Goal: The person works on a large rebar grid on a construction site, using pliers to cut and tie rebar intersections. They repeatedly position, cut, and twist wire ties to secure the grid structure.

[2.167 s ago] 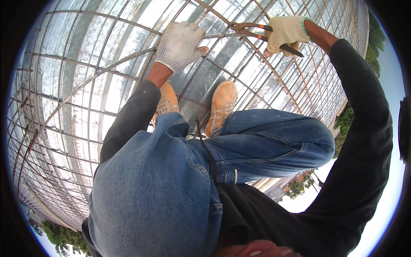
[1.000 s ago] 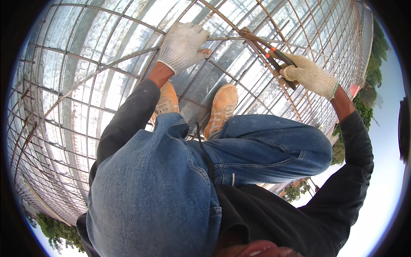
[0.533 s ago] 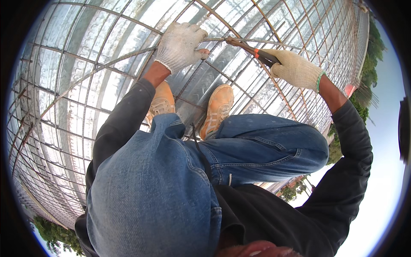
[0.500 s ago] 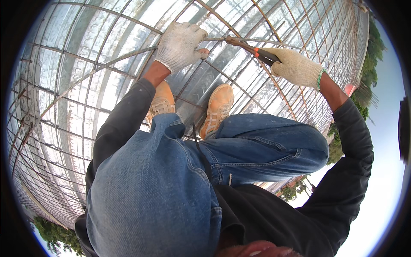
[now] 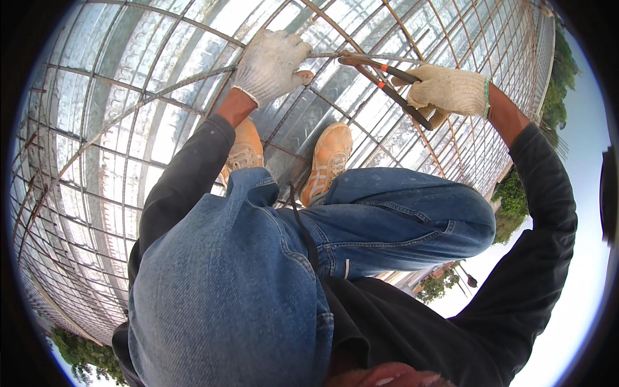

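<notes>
Pincers (image 5: 394, 96) have spread open within the right hand's (image 5: 450, 91) grip while the left hand (image 5: 271, 64) holds rebar (image 5: 325, 55), work there seemingly unfinished.

No readable text, label, number or sign appears in this view. No lettering can be made out on the pliers (image 5: 405, 103), the gloved left hand (image 5: 271, 68), the gloved right hand (image 5: 456, 90) or the shoes (image 5: 332, 155); a pale strip (image 5: 347, 268) on the jeans (image 5: 225, 284) is too small to read.
</notes>
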`<state>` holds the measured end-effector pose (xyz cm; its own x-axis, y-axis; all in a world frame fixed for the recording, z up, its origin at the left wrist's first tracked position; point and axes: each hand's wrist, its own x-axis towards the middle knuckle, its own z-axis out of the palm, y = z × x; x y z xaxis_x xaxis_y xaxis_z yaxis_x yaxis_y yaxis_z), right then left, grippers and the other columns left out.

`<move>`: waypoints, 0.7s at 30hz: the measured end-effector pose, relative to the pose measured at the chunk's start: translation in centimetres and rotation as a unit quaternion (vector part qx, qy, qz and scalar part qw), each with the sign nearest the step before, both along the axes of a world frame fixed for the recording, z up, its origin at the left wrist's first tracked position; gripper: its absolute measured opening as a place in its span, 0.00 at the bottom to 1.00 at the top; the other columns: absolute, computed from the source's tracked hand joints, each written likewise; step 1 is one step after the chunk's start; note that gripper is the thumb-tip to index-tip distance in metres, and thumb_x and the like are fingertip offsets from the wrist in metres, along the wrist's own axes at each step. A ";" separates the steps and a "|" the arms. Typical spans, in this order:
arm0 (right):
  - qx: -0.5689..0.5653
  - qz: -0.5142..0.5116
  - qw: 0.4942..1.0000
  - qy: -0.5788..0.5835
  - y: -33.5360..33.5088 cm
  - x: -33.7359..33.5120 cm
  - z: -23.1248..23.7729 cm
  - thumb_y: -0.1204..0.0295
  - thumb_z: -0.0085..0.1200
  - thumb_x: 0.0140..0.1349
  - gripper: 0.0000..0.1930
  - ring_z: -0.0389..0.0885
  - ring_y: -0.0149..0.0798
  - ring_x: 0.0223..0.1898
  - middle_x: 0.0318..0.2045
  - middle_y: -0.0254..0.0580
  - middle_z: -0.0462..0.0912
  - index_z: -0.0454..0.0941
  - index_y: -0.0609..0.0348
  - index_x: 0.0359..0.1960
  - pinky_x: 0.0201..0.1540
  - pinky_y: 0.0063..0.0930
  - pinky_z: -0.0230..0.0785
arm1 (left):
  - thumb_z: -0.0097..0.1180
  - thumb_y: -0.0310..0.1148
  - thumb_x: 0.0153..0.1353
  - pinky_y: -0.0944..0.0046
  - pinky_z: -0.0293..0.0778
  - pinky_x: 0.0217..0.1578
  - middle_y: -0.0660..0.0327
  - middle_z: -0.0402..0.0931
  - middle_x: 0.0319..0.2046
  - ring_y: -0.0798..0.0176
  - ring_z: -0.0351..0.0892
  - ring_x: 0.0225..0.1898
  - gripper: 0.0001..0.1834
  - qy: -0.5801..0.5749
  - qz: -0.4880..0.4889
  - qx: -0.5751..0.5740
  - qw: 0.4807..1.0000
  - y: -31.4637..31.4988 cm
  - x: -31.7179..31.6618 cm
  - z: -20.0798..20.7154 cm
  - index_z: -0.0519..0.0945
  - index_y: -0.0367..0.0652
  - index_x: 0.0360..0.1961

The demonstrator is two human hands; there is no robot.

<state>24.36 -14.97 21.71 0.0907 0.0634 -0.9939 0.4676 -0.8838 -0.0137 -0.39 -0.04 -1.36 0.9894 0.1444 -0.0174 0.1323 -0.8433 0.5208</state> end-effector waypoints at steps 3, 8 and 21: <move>0.022 0.008 1.000 -0.013 -0.8 0.5 -0.7 0.60 0.57 0.75 0.37 0.95 0.55 0.48 0.51 0.61 0.87 0.69 0.75 0.77 0.46 0.52 0.97 | 0.75 0.57 0.66 0.46 0.79 0.63 0.60 0.89 0.49 0.54 0.89 0.57 0.28 0.006 -0.001 0.003 1.000 -0.1 0.1 -0.1 0.89 0.49 0.57; 0.001 0.030 0.999 -0.022 1.6 1.3 -0.8 0.59 0.59 0.75 0.36 0.96 0.56 0.47 0.48 0.63 0.90 0.73 0.75 0.76 0.46 0.52 0.97 | 0.76 0.56 0.66 0.46 0.79 0.63 0.60 0.90 0.50 0.54 0.89 0.57 0.29 0.033 -0.012 0.012 0.999 0.0 0.2 0.3 0.90 0.49 0.58; -0.068 0.012 0.995 0.076 10.4 1.9 -0.4 0.54 0.82 0.64 0.25 0.94 0.47 0.31 0.32 0.56 0.91 0.93 0.67 0.47 0.31 0.42 0.89 | 0.94 0.45 0.38 0.37 0.62 0.77 0.49 0.69 0.78 0.41 0.67 0.80 0.72 -0.202 0.113 -0.170 0.958 -6.3 4.0 4.7 0.64 0.40 0.84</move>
<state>26.23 -4.55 21.26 -0.0615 -0.0716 -0.9955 0.4896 -0.8713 0.0324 3.62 -6.29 3.32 0.8688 0.4107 0.2765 0.0211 -0.5887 0.8081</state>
